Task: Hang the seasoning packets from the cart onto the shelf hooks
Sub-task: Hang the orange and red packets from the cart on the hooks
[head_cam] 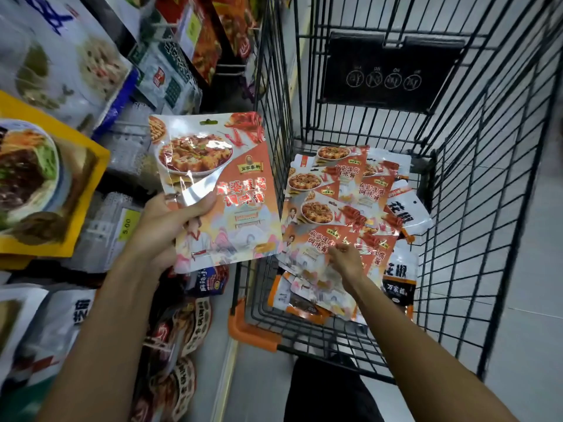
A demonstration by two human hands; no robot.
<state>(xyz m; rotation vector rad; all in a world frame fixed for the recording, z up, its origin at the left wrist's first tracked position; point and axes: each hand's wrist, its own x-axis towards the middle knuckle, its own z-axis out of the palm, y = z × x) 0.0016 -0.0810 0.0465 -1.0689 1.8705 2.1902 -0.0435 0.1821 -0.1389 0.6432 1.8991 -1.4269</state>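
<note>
My left hand [170, 220] grips an orange-and-white seasoning packet [219, 184] by its left edge, holding it upright between the shelf and the cart. Inside the black wire cart [475, 166] lies a pile of several matching orange packets [335, 202]. My right hand [345, 260] reaches down into the cart, and its fingers touch the top packet of the pile; whether they pinch it is unclear. Shelf hooks [170, 25] with hanging packets show at the upper left.
The shelf on the left is crowded with hanging packets: a yellow noodle pack [39, 184], white packs and a price tag [128, 228]. White-and-black pepper packets [402, 269] lie in the cart's right side. The cart's orange corner bumper [253, 333] is near my legs.
</note>
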